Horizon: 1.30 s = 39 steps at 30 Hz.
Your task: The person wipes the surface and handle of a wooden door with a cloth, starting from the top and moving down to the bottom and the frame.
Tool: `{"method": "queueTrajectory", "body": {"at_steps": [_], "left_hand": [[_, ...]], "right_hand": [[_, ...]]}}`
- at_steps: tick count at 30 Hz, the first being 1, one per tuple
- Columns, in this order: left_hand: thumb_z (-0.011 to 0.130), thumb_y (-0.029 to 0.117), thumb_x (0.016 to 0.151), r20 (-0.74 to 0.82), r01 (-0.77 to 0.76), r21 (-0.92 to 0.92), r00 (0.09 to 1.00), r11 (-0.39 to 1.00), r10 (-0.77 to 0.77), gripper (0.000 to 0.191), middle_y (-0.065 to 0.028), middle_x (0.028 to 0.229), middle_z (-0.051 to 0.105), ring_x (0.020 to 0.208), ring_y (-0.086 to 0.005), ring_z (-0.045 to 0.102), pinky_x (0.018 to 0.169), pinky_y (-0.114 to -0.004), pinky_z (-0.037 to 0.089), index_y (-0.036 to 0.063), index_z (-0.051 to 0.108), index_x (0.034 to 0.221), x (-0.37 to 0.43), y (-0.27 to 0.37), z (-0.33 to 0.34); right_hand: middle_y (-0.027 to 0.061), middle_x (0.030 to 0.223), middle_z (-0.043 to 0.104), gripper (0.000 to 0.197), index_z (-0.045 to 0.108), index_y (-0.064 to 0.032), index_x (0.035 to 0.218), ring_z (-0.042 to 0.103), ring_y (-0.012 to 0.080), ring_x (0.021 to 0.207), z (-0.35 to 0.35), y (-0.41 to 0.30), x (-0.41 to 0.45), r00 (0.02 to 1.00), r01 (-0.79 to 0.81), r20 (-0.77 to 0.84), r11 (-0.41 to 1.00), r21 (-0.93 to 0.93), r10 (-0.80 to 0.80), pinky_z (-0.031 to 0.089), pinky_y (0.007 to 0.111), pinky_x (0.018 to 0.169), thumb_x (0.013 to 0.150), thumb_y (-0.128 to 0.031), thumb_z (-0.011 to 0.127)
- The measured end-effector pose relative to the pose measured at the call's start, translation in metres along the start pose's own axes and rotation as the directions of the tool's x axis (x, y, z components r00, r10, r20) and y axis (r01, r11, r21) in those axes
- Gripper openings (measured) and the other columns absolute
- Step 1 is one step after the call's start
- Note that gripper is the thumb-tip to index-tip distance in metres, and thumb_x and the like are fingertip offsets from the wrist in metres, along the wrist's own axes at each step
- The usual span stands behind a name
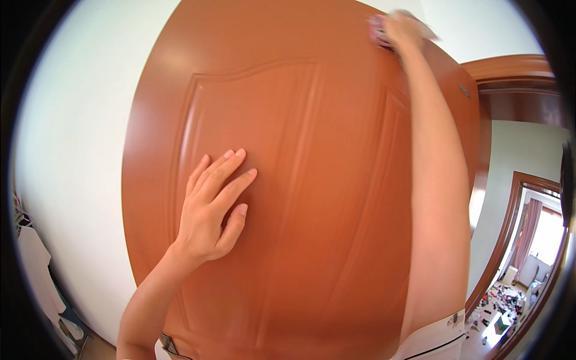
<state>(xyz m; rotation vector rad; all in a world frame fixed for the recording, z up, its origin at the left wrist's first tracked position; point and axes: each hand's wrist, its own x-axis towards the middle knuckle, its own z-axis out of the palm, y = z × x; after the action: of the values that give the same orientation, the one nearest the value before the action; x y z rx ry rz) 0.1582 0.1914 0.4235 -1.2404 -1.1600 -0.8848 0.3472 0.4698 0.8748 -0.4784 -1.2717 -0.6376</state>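
Observation:
A reddish-brown panelled door (pixel 346 148) fills the middle of the view, with moulded panel outlines on its face. My left hand (pixel 211 207) rests against the left panel, fingers spread, holding nothing. My right arm reaches up to the door's top edge. There my right hand (pixel 402 33) grips a pink and whitish cloth (pixel 379 30) against the upper right part of the door. Motion blurs the hand and cloth, so the cloth's folds are unclear.
White walls (pixel 76 148) flank the door. A wooden door frame (pixel 508 67) stands at the right; beyond another doorway, many small items (pixel 504 299) lie scattered on a floor near a pink curtain (pixel 528 238). Light clothes (pixel 38 270) hang at the lower left.

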Motion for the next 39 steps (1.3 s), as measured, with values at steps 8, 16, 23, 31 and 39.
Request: {"method": "queueTrajectory", "body": {"at_steps": [8, 16, 23, 31, 39], "left_hand": [[0.061, 0.005, 0.082, -0.154, 0.021, 0.218, 0.988, 0.976, 0.014, 0.046, -0.0189, 0.148, 0.054, 0.137, -0.0387, 0.05, 0.117, -0.057, 0.032, 0.0007, 0.066, 0.127, -0.02, -0.107, -0.083], [0.063, 0.013, 0.092, 0.013, 0.282, -0.141, 0.959, 0.949, -0.283, 0.064, -0.029, 0.142, 0.051, 0.126, -0.0447, 0.052, 0.108, -0.05, 0.041, -0.0063, 0.04, 0.149, -0.083, -0.197, -0.126], [0.056, 0.022, 0.104, 0.29, 0.431, -0.518, 0.901, 0.739, -0.322, 0.066, -0.0285, 0.14, 0.055, 0.126, -0.0426, 0.058, 0.105, -0.047, 0.048, -0.0044, 0.026, 0.157, -0.127, -0.183, -0.118], [0.059, 0.016, 0.101, 0.231, 0.437, -0.448, 0.899, 0.78, -0.371, 0.053, -0.0214, 0.128, 0.062, 0.113, -0.0355, 0.063, 0.095, -0.045, 0.052, -0.0023, 0.042, 0.148, -0.129, -0.192, -0.13], [0.056, 0.01, 0.1, 0.111, 0.525, -0.461, 0.834, 0.716, -0.54, 0.042, -0.0175, 0.126, 0.065, 0.113, -0.0297, 0.064, 0.096, -0.042, 0.051, 0.0006, 0.052, 0.141, -0.149, -0.209, -0.157]], "right_hand": [[0.0227, 0.131, 0.065, 0.043, 0.066, 0.0013, 0.118, 0.06, 0.0402, 0.124, 0.028, -0.31, -0.036, 0.664, 0.732, -0.586, 0.565, 0.381, -0.465, 0.041, 0.053, 0.109, 0.102, -0.03, 0.042], [0.0138, 0.13, 0.069, 0.054, 0.069, -0.0099, 0.124, 0.063, 0.0346, 0.12, -0.004, -0.197, -0.005, 0.987, 0.101, 0.131, 0.994, -0.051, -0.094, 0.039, 0.047, 0.11, 0.104, -0.039, 0.028], [0.0187, 0.095, 0.074, 0.046, 0.072, -0.0053, 0.089, 0.069, 0.037, 0.094, 0.05, -0.352, 0.062, 0.869, 0.492, -0.13, 0.86, 0.138, -0.477, 0.052, 0.048, 0.083, 0.097, -0.039, 0.043], [0.0197, 0.09, 0.075, 0.032, 0.076, 0.0013, 0.081, 0.07, 0.0407, 0.094, 0.025, -0.479, -0.024, 0.719, 0.691, -0.021, 0.719, -0.08, -0.694, 0.052, 0.046, 0.092, 0.089, -0.021, 0.055], [0.0274, 0.089, 0.071, 0.029, 0.071, 0.0028, 0.075, 0.064, 0.0394, 0.102, -0.015, -0.499, -0.065, 0.898, 0.132, 0.269, 0.797, 0.589, -0.348, 0.047, 0.048, 0.097, 0.088, -0.015, 0.053]]}}
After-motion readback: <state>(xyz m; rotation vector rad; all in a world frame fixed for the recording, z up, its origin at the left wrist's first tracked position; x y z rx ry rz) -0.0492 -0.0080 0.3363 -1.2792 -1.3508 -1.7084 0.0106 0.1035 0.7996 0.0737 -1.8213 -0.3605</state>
